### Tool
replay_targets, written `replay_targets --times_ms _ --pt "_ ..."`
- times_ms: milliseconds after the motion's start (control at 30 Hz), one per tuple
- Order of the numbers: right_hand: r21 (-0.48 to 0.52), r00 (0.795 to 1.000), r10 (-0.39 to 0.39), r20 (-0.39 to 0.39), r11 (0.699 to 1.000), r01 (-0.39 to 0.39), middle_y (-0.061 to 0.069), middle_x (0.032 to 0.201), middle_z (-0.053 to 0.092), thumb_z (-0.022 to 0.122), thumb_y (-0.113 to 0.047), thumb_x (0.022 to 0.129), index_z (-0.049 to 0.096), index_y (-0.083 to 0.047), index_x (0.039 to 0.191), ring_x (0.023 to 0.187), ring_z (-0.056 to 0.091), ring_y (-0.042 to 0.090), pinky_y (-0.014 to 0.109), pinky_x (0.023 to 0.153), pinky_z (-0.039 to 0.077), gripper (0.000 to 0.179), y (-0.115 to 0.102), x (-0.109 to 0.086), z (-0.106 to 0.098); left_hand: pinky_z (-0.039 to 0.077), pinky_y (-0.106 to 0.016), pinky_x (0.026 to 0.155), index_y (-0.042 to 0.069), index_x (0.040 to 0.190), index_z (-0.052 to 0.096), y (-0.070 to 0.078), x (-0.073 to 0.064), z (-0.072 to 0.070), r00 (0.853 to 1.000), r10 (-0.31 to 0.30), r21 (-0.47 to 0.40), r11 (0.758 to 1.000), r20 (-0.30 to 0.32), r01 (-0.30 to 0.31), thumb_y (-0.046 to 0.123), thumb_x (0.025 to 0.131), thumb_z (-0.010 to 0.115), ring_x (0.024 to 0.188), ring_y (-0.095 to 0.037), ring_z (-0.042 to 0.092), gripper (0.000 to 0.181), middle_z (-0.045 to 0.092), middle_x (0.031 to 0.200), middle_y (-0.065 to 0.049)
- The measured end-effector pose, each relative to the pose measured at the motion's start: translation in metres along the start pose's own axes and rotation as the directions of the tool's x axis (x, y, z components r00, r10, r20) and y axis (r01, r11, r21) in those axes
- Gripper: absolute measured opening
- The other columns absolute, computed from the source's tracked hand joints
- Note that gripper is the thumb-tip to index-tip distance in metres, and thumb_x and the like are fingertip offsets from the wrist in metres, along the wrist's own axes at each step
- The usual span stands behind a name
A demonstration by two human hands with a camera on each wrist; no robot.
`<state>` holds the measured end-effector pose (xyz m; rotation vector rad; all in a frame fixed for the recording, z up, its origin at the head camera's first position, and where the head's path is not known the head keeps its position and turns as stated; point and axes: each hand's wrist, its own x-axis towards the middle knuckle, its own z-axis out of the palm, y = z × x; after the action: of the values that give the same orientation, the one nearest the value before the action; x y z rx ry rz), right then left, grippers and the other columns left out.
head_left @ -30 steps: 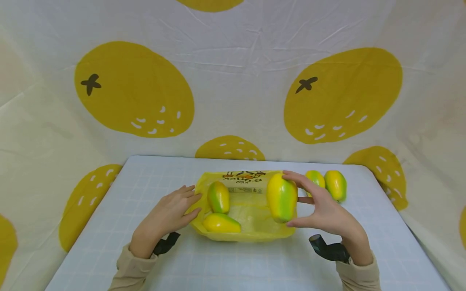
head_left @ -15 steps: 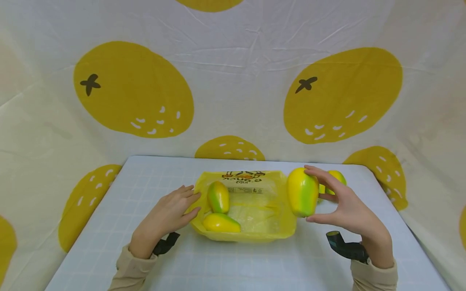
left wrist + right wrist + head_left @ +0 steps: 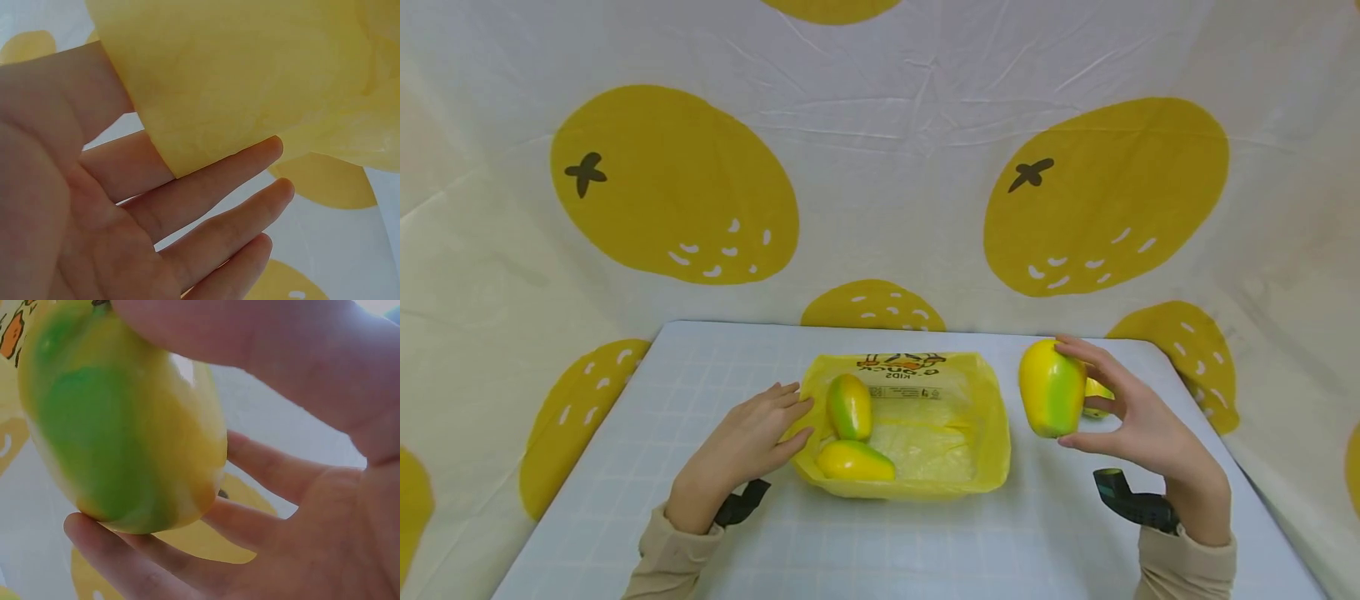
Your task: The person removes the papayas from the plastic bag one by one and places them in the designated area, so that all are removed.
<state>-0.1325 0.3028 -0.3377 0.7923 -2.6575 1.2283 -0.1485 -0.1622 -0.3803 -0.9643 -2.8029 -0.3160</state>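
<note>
My right hand [image 3: 1127,408] holds a yellow-green mango [image 3: 1051,390] above the table, right of the yellow plastic bag [image 3: 940,487]; thumb and fingertips grip its ends. Up close in the right wrist view, the held mango [image 3: 119,431] shows a small dark stem at the top. My left hand [image 3: 748,437] rests at the bag's left edge with straight fingers. In the left wrist view, the plastic [image 3: 231,75] hides the tips of two digits. Inside the bag lie an upright mango [image 3: 850,407] and a sideways mango [image 3: 854,461].
Behind my right hand, another mango [image 3: 1096,400] on the table is partly hidden. The white gridded table [image 3: 880,550] ends at a fruit-print cloth [image 3: 887,200] hanging at the back. Dark wrist cameras sit on both wrists.
My right hand has moved right with the mango, from over the bag to outside its right edge, now covering more of the mangoes behind. My left hand and the bag have barely moved.
</note>
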Motion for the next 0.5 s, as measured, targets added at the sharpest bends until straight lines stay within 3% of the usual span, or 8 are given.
replay_targets --times_ms 233,500 --pt "0.034 1.000 -0.016 -0.022 0.999 0.016 0.009 0.161 0.025 0.088 0.011 0.063 0.034 -0.007 0.153 0.133 0.038 0.010 0.016 0.090 0.050 0.106 0.013 -0.005 -0.009 0.043 -0.052 0.106 -0.006 0.119 0.069 0.000 0.001 0.000 1.000 -0.001 -0.010 1.000 0.013 0.001 0.019 0.091 0.071 0.121 -0.038 0.058 0.038 0.066 0.121 -0.021" --pt "0.064 0.995 -0.092 -0.032 0.994 0.093 0.018 0.161 0.018 0.081 0.023 0.061 0.030 0.001 0.153 0.139 0.029 0.012 0.011 0.094 0.044 0.108 0.026 -0.008 -0.017 0.044 -0.052 0.105 -0.006 0.118 0.069 0.000 0.001 0.002 1.000 0.007 -0.010 1.000 -0.003 -0.007 0.019 0.090 0.072 0.120 -0.038 0.059 0.038 0.067 0.120 -0.021"
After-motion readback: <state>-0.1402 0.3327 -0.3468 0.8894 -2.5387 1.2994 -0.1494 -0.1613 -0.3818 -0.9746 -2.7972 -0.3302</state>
